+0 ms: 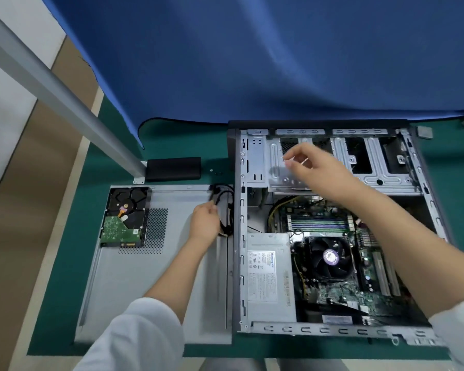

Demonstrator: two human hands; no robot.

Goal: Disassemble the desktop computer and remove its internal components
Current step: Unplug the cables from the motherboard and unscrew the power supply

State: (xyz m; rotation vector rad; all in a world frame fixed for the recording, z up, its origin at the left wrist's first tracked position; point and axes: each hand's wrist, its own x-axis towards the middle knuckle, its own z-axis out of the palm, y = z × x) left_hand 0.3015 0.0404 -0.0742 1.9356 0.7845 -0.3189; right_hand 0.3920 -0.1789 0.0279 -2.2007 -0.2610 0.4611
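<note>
The open computer case lies on its side on the green mat. Inside it are the grey power supply, the black CPU fan, memory sticks and the motherboard. My right hand hovers over the silver drive cage with its fingers loosely bent and nothing in them. My left hand grips a bundle of black cables on the removed grey side panel. A hard drive lies circuit side up on that panel's far left corner.
A black box sits behind the panel next to a grey metal post. A blue cloth hangs over the mat's back edge. A small grey square part lies beyond the case's far right corner.
</note>
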